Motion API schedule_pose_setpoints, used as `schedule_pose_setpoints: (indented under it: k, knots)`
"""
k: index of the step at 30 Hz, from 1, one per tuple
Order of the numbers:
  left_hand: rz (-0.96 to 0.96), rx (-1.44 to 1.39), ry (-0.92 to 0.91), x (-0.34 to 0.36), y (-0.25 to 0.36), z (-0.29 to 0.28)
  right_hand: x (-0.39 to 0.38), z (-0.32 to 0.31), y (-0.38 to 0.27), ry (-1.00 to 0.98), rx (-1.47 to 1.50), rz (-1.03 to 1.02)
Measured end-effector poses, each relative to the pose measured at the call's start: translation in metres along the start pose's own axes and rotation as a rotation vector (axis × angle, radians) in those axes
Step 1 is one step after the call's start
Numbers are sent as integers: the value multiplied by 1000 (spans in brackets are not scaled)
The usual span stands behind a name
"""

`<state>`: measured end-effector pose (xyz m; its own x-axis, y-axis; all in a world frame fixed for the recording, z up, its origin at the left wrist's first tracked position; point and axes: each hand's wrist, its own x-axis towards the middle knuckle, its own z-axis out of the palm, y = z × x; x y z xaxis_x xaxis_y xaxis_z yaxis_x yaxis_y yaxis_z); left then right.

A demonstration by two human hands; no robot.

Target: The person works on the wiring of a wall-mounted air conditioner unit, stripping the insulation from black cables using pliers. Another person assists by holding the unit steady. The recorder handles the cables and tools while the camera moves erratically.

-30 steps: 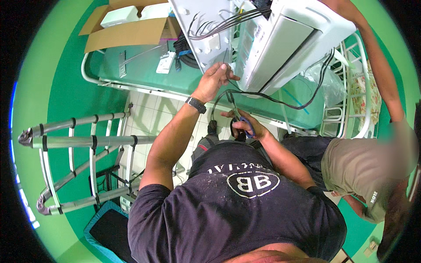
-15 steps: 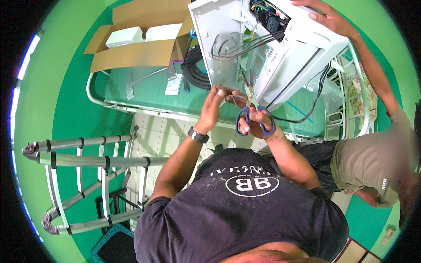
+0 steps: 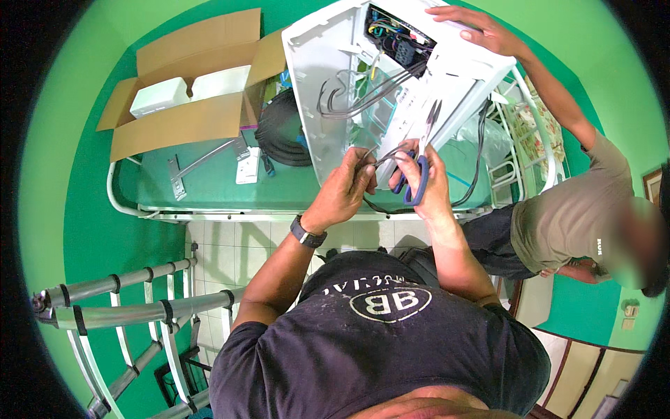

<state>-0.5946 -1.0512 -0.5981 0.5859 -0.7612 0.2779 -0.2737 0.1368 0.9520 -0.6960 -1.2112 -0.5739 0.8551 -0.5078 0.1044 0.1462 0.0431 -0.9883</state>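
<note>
Between its thumb and fingers, my left hand (image 3: 342, 190) holds the end of a black cable (image 3: 391, 158). My right hand (image 3: 434, 187) has scissors (image 3: 416, 187) with blue handles hooked on its fingers, the blades pointing up and nearly together. The thumb and fingertips of that hand also pinch the cable. Just beyond both hands stands a tilted white appliance casing (image 3: 315, 77), its wiring compartment (image 3: 399, 43) open and grey-black leads (image 3: 370, 101) hanging out. A co-worker's hand (image 3: 474, 29) rests on its upper right edge.
A green-topped bed (image 3: 209, 188) with a white metal frame carries an open cardboard box (image 3: 178, 136), a coil of black cable (image 3: 283, 129) and metal brackets (image 3: 178, 178). A telescopic ladder (image 3: 139, 314) stands at lower left. The co-worker (image 3: 558, 216) is on the right.
The scissors have turned and shifted right, and their blades have come closer together. My hands have drawn nearer the cable, which both now grasp. The view has shifted slightly.
</note>
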Motion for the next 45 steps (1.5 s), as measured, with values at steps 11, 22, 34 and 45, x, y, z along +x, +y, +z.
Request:
schedule_pose_setpoints:
  k: [11, 22, 34, 45]
  knots:
    - [162, 242, 360, 16, -10, 41, -52, -43, -45, -127, -702, -260]
    - [32, 61, 195, 12, 3, 67, -35, -95, 6, -311, -613, -76]
    - [-27, 148, 298, 3, 5, 69, -24, -72, 5, -388, -722, -270]
    - [-36, 13, 364, -3, -4, 65, -25, -59, -7, -375, -740, -321]
